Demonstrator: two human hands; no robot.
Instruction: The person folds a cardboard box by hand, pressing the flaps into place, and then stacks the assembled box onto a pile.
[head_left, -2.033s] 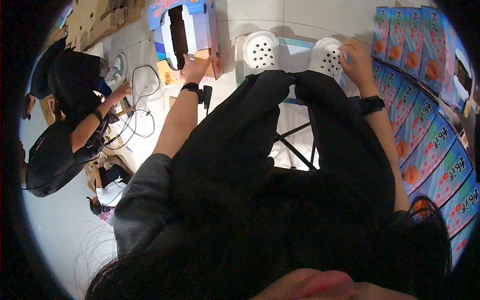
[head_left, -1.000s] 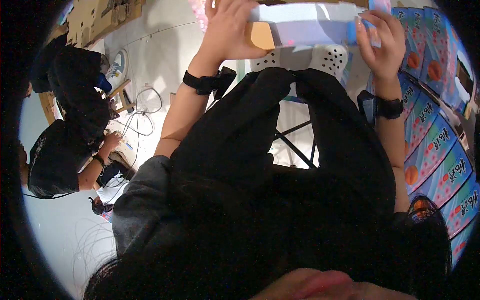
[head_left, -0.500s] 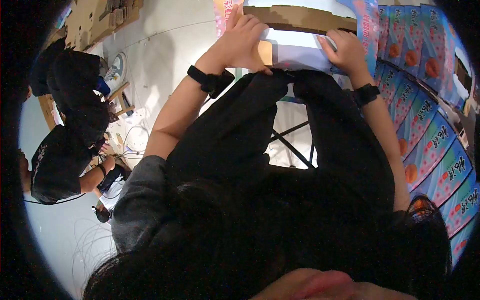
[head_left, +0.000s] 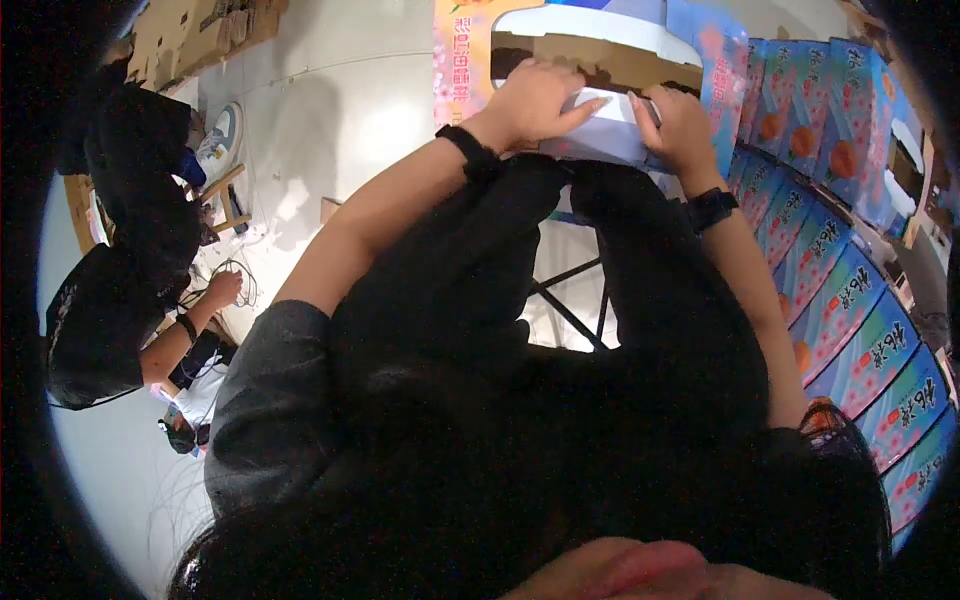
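In front of my knees stands a printed cardboard box [head_left: 463,95] with pink and orange sides and a large opening in its top. Bare brown cardboard shows inside. My left hand [head_left: 540,103] curls over the near edge, its thumb lying along a white-lavender panel [head_left: 610,136]. At the right end of that same panel, my right hand [head_left: 680,128] grips the edge with fingers bent over it. The two thumbs are a short gap apart. Both wrists wear black bands.
Rows of blue and pink printed boxes [head_left: 835,300] stand along my right. On the left, a person in dark clothes [head_left: 135,200] has a hand near coiled cable [head_left: 238,284]. Brown cardboard [head_left: 185,40] lies at the upper left. Crossed black bars [head_left: 570,310] show between my legs.
My left hand has moved from the box's left corner inward along the near panel. The orange tab beside it is no longer visible. More of the box's top opening shows.
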